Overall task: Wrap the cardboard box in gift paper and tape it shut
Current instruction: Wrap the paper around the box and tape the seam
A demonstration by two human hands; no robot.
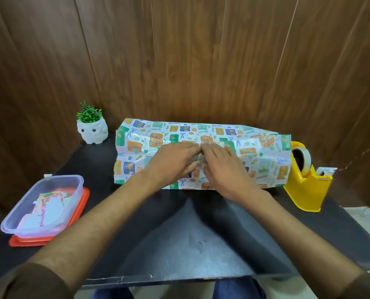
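The gift paper [263,157], white with orange, green and blue present prints, lies folded over the box at the back of the black table; the cardboard box itself is hidden under it. Both paper ends stick out loose at left and right. My left hand [173,161] and my right hand [225,169] lie side by side on top of the wrapped box at its middle, fingertips meeting along the paper's seam. A shiny strip that looks like tape shows between the two hands. The fingers are mostly straight and press down on the paper.
A yellow tape dispenser [307,188] with a roll of tape stands right of the paper. A clear plastic container [44,203] holding paper scraps sits on an orange lid at front left. A white owl pot [92,130] with a small plant stands at back left. Wooden panels rise behind the table [179,238].
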